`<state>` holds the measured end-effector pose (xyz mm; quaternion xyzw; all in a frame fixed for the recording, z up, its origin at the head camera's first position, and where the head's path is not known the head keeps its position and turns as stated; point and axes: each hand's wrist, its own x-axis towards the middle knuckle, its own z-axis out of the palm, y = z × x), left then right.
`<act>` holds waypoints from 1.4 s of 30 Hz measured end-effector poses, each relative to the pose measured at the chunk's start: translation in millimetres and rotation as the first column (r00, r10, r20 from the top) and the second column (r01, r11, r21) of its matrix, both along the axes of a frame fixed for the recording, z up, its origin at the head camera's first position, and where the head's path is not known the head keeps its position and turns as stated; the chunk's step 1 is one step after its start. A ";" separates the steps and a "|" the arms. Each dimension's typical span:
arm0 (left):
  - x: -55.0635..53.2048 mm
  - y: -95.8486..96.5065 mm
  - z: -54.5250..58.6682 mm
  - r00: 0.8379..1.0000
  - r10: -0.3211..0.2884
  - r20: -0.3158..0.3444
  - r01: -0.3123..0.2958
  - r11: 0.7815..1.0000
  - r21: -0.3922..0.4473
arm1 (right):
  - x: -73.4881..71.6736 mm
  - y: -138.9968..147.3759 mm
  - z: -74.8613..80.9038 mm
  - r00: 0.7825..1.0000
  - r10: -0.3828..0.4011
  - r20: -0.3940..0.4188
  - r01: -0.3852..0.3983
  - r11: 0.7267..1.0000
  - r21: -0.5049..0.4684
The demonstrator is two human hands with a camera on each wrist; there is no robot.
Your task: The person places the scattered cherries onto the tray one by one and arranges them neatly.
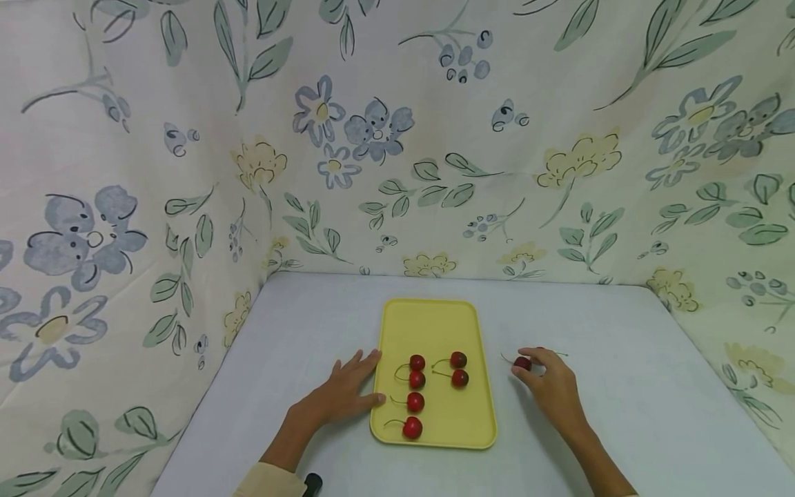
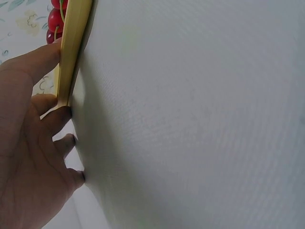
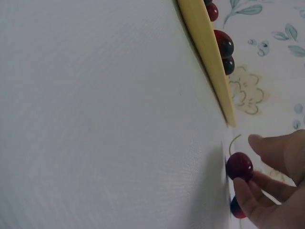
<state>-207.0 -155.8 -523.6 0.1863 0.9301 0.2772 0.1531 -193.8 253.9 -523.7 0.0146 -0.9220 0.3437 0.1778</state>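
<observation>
My left hand (image 1: 344, 390) lies spread at the left side of a yellow tray (image 1: 428, 324), its thumb over the rim and fingertips at the edge. Several red cherries (image 1: 413, 427) with stems form a column on the tray's left, and two darker cherries (image 1: 459, 378) sit on the right. Beyond the tray's right side, my right hand (image 1: 553, 386) reaches around a dark red cherry (image 3: 239, 166) on the table. In the right wrist view a gap shows between thumb and cherry, while a fingertip overlaps its lower edge. Another cherry (image 3: 237, 208) is partly hidden behind the fingers.
A white table (image 1: 627, 373) carries the tray. Floral cloth (image 1: 435, 138) hangs behind the table and along its sides. Close to the left sleeve, a small black object (image 1: 313, 483) shows at the bottom edge of the head view.
</observation>
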 end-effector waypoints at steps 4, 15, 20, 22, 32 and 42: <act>0.2 0.0 1.0 1.000 0.000 -0.003 0.000 1.000 0.004 | -1.3 1.2 -0.5 1.000 0.003 0.031 -0.004 1.000 0.016; 0.6 0.8 3.4 1.000 0.004 0.010 -0.004 1.000 0.012 | -4.9 4.4 -3.9 0.992 0.009 0.125 -0.010 1.000 0.004; -0.1 0.8 2.3 1.000 0.006 0.012 -0.006 1.000 0.012 | -4.7 4.7 -5.0 0.988 0.005 0.154 -0.004 1.000 -0.003; 0.0 0.7 2.2 1.000 0.007 0.015 -0.007 1.000 0.012 | -4.5 4.6 -5.4 0.988 0.003 0.157 -0.003 1.000 -0.002; 0.0 0.4 1.3 1.000 0.009 0.011 -0.009 1.000 0.003 | -3.1 3.5 -7.4 0.990 -0.018 0.140 0.018 1.000 -0.005; -0.2 0.2 0.0 1.000 0.013 0.011 -0.013 1.000 0.000 | -0.9 3.7 -9.3 0.994 -0.035 0.106 0.036 0.999 -0.012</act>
